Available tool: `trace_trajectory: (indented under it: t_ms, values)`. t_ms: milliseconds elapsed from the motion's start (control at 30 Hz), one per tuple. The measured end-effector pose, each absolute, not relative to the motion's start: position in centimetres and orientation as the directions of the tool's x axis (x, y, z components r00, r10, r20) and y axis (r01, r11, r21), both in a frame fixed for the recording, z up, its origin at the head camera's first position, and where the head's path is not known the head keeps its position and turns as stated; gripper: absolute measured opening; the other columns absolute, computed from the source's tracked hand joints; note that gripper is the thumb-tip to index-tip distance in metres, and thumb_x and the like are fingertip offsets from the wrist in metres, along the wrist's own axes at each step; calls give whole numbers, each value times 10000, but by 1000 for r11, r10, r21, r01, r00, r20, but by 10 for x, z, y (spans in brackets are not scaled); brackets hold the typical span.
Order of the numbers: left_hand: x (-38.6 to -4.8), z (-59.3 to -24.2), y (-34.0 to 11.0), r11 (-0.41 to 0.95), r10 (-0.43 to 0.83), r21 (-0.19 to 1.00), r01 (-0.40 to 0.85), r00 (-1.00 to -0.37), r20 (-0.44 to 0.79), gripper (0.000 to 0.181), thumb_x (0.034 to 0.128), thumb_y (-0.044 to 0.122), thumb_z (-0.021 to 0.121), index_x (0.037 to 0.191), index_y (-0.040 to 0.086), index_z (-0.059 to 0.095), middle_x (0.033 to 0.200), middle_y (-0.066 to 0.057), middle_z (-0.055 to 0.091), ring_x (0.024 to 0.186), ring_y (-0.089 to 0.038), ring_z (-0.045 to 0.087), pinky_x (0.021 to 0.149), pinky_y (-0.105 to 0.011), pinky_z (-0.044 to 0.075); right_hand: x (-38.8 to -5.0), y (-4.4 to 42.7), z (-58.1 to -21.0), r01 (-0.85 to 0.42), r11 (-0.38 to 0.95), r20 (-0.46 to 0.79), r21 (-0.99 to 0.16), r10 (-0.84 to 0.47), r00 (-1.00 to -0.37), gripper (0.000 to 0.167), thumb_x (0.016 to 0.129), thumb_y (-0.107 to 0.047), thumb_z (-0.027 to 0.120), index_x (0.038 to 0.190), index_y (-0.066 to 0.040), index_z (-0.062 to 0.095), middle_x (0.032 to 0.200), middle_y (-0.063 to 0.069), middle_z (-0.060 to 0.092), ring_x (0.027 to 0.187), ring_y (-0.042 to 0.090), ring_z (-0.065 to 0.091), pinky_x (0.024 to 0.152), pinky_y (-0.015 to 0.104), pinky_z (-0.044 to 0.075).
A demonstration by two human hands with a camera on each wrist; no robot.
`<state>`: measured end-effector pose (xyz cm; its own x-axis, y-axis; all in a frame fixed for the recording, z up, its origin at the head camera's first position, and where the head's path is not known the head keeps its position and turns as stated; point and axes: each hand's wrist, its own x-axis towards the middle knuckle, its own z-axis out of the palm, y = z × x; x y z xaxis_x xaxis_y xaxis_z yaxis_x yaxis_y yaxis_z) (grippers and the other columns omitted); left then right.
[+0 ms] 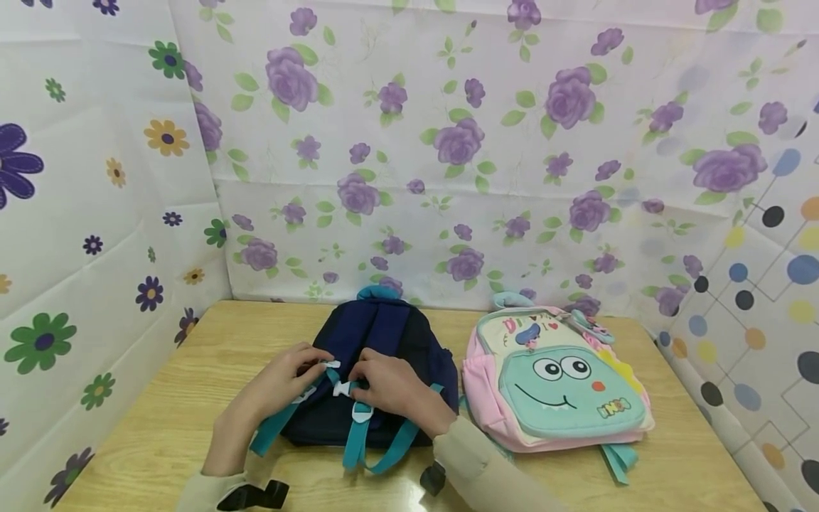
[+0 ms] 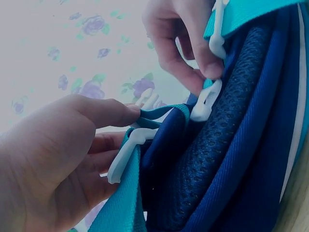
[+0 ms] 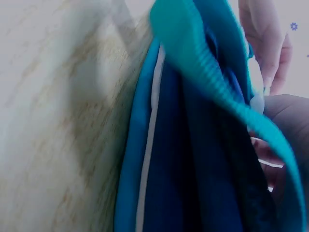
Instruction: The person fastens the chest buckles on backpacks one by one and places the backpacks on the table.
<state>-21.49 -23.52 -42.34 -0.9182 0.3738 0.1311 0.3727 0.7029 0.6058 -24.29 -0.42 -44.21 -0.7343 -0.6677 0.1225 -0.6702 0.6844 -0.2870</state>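
A navy backpack (image 1: 409,334) lies on the table, its strap side up. My left hand (image 1: 278,387) pinches a thin teal strap (image 2: 166,112) between thumb and fingers; a white pronged clip (image 1: 331,364) shows at its fingertips. Beside it my right hand (image 1: 392,384) pinches the white buckle half (image 1: 342,389) on its short teal webbing. The two buckle parts are apart. In the left wrist view a white strap adjuster (image 2: 129,152) lies against the left fingers. The right wrist view shows mostly the bag's side and a teal strap (image 3: 207,82), with the fingers partly hidden.
A pink and mint backpack (image 1: 563,391) with a cartoon face lies to the right of the navy one. Loose teal straps (image 1: 390,455) hang toward the front of the wooden table (image 1: 192,398). Flowered cloth (image 1: 409,235) hangs behind.
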Motion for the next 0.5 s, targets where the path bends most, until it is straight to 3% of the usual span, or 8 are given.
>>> trace_trajectory:
  t_ms: [200, 500]
  values:
    - [-215, -424, -235, 701, 377, 602, 381, -916, 141, 244, 1042, 206, 529, 1246, 162, 655, 1085, 35, 591, 825, -98, 520, 717, -260, 471, -236, 6, -441, -674, 688, 196, -269, -646, -738, 192, 933, -343, 697, 1081, -232, 747, 1001, -88, 618, 787, 8, 589, 664, 141, 477]
    - [-215, -424, -235, 699, 381, 599, 390, -912, 149, 228, 1038, 220, 538, 1220, 175, 668, 1021, 43, 580, 771, -84, 484, 671, -247, 438, -226, 24, -442, -679, 636, 337, -366, -590, -734, 175, 934, -288, 698, 1080, -204, 746, 986, -71, 627, 831, 38, 617, 690, 130, 485]
